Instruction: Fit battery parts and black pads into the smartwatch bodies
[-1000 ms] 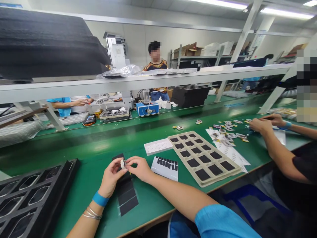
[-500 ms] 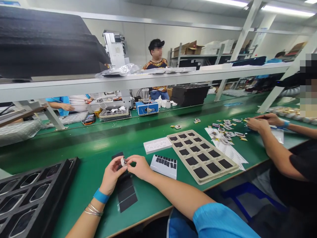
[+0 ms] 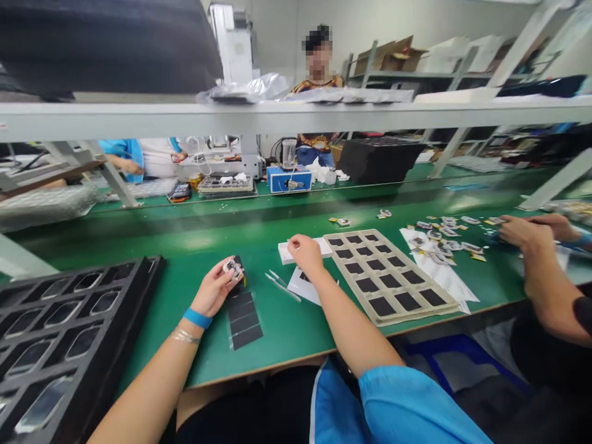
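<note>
Head view. The left hand (image 3: 215,285) holds the small white part (image 3: 234,269) in a closed grip between thumb and fingers, its yellow tab (image 3: 245,281) hanging at the lower right. The part is raised above the upper end of the black strip sheet (image 3: 246,320), which lies flat on the green table (image 3: 203,361). The right hand (image 3: 305,251) is at the left portion of the shallow white box (image 3: 326,247), thumb and index finger drawn together; whether they have hold of a tiny piece cannot be told.

Between the strip sheet and the white card (image 3: 309,292) lie slender metal tweezers (image 3: 287,290). The right forearm partly covers the card and its black pieces. To the right of the box is the beige tray (image 3: 403,279), with a black square in each compartment. Beyond it, white parts with yellow tabs (image 3: 446,237) are scattered on and around a printed paper (image 3: 437,275), near a co-worker's hands (image 3: 530,233). At far left stands the black foam tray (image 3: 123,317), framed glass-like pieces in its compartments. Across the table, beneath the pale shelf (image 3: 277,118), are a blue device (image 3: 290,179) and a black stack (image 3: 379,160).
</note>
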Demonstrator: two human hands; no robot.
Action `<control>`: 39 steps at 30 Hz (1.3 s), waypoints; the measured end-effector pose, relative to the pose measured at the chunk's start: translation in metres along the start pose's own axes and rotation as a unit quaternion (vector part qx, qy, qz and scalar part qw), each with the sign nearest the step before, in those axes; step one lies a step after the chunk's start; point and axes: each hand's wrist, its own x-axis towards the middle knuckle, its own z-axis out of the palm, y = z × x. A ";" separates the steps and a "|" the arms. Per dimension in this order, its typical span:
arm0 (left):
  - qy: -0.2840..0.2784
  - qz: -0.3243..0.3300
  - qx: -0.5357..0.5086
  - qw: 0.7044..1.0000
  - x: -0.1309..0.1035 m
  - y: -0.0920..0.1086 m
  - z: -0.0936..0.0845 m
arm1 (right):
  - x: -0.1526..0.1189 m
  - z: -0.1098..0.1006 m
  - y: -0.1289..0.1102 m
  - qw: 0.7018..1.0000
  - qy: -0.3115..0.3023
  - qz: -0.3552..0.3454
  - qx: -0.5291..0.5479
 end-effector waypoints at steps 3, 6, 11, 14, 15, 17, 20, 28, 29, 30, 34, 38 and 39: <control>-0.037 0.007 -0.013 0.999 0.000 0.001 -0.004 | 0.004 0.000 0.009 0.998 -0.033 0.036 -0.033; -0.061 0.020 -0.028 0.998 0.002 0.003 -0.008 | 0.002 0.006 0.010 0.996 -0.065 0.033 -0.044; -0.076 0.029 -0.035 0.996 0.003 0.006 -0.010 | -0.020 0.027 -0.011 0.985 -0.116 -0.058 0.115; -0.091 0.028 -0.035 0.995 0.000 0.006 -0.009 | -0.042 0.047 -0.029 0.936 -0.180 -0.053 0.296; -0.097 0.027 -0.032 0.994 -0.001 0.006 -0.008 | -0.048 0.053 -0.034 0.917 -0.195 -0.046 0.344; -0.107 0.026 -0.022 0.994 -0.003 0.005 -0.005 | -0.059 0.061 -0.044 0.896 -0.194 -0.044 0.398; -0.106 0.023 -0.013 0.994 -0.006 0.005 0.002 | -0.068 0.062 -0.052 0.904 -0.148 -0.057 0.398; -0.078 0.050 0.023 0.995 -0.010 0.002 0.010 | -0.070 0.061 -0.048 0.930 -0.128 -0.049 0.340; -0.077 0.049 0.030 0.995 -0.010 0.002 0.010 | -0.070 0.062 -0.048 0.934 -0.128 -0.052 0.331; -0.076 0.048 0.038 0.995 -0.010 0.001 0.009 | -0.071 0.063 -0.047 0.938 -0.126 -0.057 0.317; -0.071 0.043 0.048 0.995 -0.009 -0.002 0.010 | -0.073 0.064 -0.044 0.965 -0.115 -0.104 0.210; -0.067 0.019 0.026 0.997 -0.010 -0.004 0.013 | -0.073 0.061 -0.045 0.974 -0.136 -0.125 0.128; -0.065 0.013 0.020 0.998 -0.010 -0.004 0.013 | -0.072 0.061 -0.045 0.973 -0.141 -0.118 0.142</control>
